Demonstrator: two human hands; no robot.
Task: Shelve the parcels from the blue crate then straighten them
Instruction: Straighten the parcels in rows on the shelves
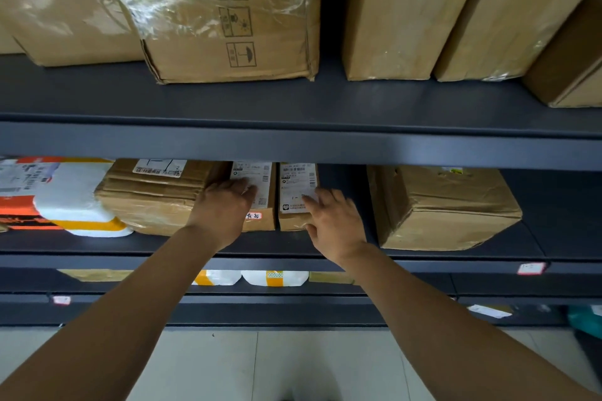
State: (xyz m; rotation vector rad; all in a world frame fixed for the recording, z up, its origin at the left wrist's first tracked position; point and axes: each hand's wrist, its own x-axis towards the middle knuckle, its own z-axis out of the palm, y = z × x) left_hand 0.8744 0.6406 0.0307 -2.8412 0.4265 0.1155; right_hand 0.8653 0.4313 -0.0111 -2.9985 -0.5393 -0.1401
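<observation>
L hand (224, 208) hides part of label (257, 174) on left small box (267, 223) | R hand (337, 225) fingertips (311, 200) blurred, contact w/ right small box (292, 221) unclear | label txt too small to read | box tops above hands behind shelf beam (293, 146) | orange-white parcel (49, 195) left of L hand cut by edge

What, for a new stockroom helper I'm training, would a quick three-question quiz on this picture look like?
1. True or false: the left hand lifts a parcel into the air.
2. The right hand touches: A the white foam parcel; B a small labelled box; C the crumpled box far right.
3. Fill in: the big taped cartons stand one level ___ the hands.
Key: 1 false; 2 B; 3 above.
</observation>
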